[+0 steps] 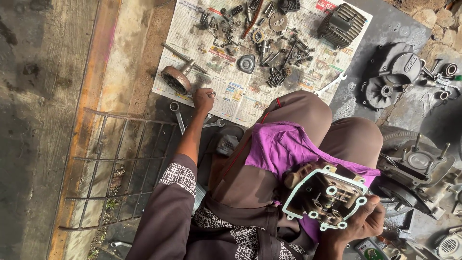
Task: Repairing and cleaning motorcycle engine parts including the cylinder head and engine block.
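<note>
At nine o'clock in the view a bent metal grille (122, 168) lies on the concrete floor (43, 120), its bars rusty and thin. Your left hand (203, 99) reaches out past it toward twelve o'clock, and its fingers (208, 93) are curled in tight at the near edge of the newspaper (226, 82); whether they pinch something small there, I cannot tell. Just at ten o'clock of that hand rests a round rusty clutch drum (175, 79), and at seven o'clock of it a ring spanner (177, 115) lies on the dark floor.

The newspaper is spread flat at twelve o'clock, a pale sheet with coloured blocks of print, and it carries bolts, springs and gears (269, 43) scattered across it, with a finned grey cylinder (341, 24) at its far right corner. A white open-end spanner (330, 84) lies at its right edge.

A purple cloth (284, 144) drapes over your knees. At five o'clock your right hand (363, 219) cups an engine cylinder head (327, 197) from below, fingers (373, 204) spread wide around its right side, its pale gasket rim facing up and resting against your lap. At two o'clock a dark engine cover (392, 72) lies on the ground, and at four o'clock sits an engine block with studs (421, 166).
</note>
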